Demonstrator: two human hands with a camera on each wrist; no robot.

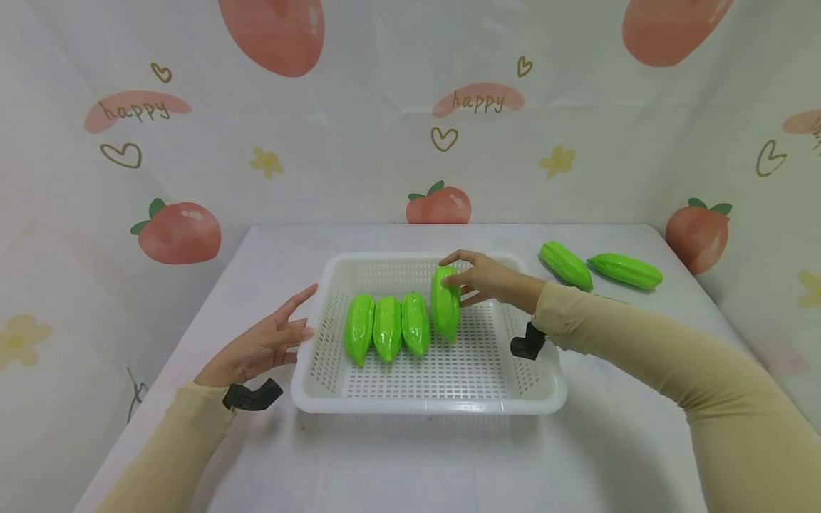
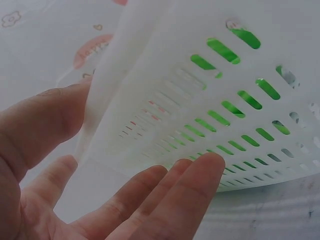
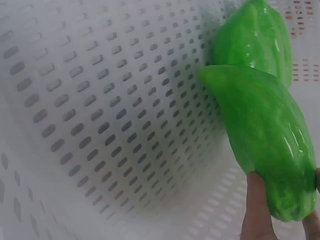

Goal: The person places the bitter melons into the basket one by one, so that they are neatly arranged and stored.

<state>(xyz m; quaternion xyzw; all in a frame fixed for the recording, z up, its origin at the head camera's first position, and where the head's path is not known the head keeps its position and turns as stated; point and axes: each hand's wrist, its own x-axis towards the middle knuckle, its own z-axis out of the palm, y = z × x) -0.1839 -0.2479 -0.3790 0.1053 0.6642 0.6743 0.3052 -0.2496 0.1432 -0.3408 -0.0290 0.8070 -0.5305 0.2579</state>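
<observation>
A white perforated basket (image 1: 430, 406) stands on the table. Inside it, three glossy ridged green fruits (image 1: 388, 329) lie side by side toward the left. My right hand (image 1: 490, 278) pinches another ridged green fruit (image 1: 445, 305) by its far end, just right of that row. In the right wrist view, the held fruit (image 3: 265, 130) points its tapered tip at the basket floor and overlaps a neighbouring fruit (image 3: 255, 42). My left hand (image 1: 263, 345) is at the basket's left rim, its fingers extended. The left wrist view shows these fingers (image 2: 187, 195) along the outer perforated wall (image 2: 165, 115).
Two more ridged green fruits (image 1: 566, 265) lie on the white tabletop (image 1: 410, 470), behind and to the right of the basket. A patterned cloth backdrop (image 1: 359, 128) hangs behind the table and along both sides.
</observation>
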